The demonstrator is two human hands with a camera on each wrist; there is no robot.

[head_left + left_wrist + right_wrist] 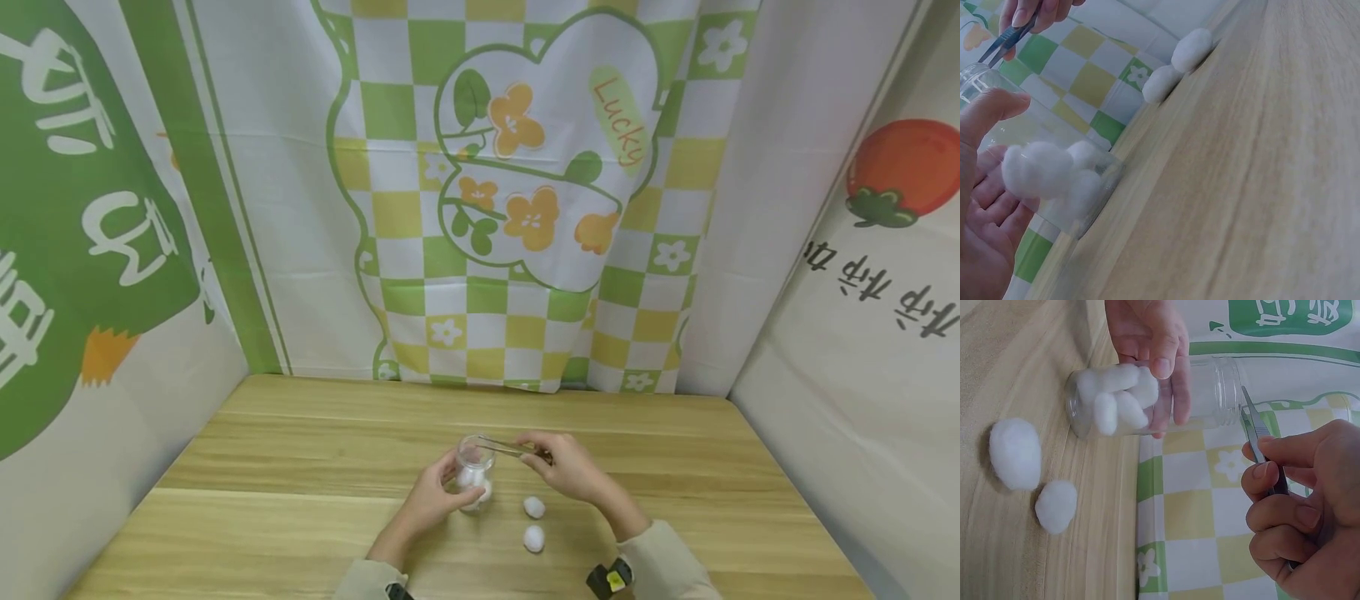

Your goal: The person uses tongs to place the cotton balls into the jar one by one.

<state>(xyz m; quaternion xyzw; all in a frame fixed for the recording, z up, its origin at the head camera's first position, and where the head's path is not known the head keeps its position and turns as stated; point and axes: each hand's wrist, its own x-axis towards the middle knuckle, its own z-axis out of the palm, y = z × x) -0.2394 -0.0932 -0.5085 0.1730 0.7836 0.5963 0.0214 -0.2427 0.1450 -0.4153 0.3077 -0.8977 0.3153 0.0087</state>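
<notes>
Tweezers (pixel 504 448), pinched in the right hand (pixel 567 467), hover at the mouth of the jar (pixel 475 473), which the left hand (pixel 432 498) grips upright on the surface (pixel 300 500); their tips look empty, probably. Next pick-up: two cotton balls (pixel 533 507) lying just beside it.

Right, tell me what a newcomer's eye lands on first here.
The clear glass jar of cotton balls, gripped by the left hand at the table's near middle. The right hand pinches metal tweezers at its mouth; two loose cotton balls lie just right of it.
</notes>
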